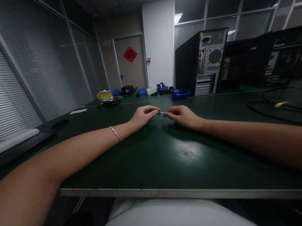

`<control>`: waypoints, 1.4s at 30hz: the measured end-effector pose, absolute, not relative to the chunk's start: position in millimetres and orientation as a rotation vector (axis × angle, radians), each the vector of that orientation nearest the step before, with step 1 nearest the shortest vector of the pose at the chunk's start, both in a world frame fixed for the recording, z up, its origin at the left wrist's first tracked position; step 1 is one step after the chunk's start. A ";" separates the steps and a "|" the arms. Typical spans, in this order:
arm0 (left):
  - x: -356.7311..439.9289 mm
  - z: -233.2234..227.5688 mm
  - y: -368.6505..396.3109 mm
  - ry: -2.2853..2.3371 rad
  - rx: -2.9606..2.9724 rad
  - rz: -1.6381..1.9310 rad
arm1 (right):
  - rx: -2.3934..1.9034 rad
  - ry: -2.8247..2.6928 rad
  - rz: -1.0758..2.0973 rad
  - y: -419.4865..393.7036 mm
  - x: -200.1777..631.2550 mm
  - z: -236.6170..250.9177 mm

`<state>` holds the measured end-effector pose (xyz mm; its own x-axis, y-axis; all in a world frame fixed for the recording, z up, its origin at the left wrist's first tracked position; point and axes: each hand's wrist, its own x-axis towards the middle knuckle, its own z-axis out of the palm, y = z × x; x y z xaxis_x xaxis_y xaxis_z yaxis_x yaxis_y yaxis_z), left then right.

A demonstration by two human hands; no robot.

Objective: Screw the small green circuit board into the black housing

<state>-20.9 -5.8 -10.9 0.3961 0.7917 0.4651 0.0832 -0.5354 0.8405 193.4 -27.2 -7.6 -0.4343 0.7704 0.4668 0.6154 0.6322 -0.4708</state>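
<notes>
Over the middle of the green tabletop (135, 163), my left hand (145, 117) pinches a small dark piece (158, 113) between thumb and fingertips. Facing it, my right hand (184, 117) is closed in a pinch on the end of a thin, light metallic pin (162, 112). The pin spans the narrow gap between both sets of fingertips and seems to meet the dark piece. They are too small for me to tell what kind of parts they are. A beaded bracelet (115, 133) circles my left wrist.
At the back stand a blue tray (181, 93), a metal bowl (112, 101), a yellow basket (104, 95) and a black computer tower (203, 64). Black cables (296, 107) lie at right. A keyboard (18, 148) sits at left. The table's pale front edge (162, 192) runs before me.
</notes>
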 end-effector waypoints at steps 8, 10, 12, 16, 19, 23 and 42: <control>-21.0 -9.8 -7.4 0.740 1.715 1.082 | -1.009 -2.227 0.200 -27.7 195.3 -9.2; -21.5 -8.8 -8.8 0.723 1.670 1.045 | -0.988 -2.237 0.196 -28.0 195.4 -9.1; -22.1 -8.2 -9.7 0.709 1.631 1.013 | -0.971 -2.244 0.191 -28.8 195.1 -8.8; -22.0 -8.9 -9.3 0.694 1.574 0.991 | -0.961 -2.240 0.177 -29.8 194.4 -8.4; -20.0 -10.5 -7.5 0.696 1.527 1.055 | -0.970 -2.219 0.163 -28.5 194.5 -8.9; -17.8 -13.5 -2.8 0.720 1.481 1.180 | -0.994 -2.178 0.144 -26.6 195.0 -9.8; -20.3 -8.0 -10.3 0.783 2.083 1.077 | -1.090 -2.159 0.028 -28.1 195.0 -9.7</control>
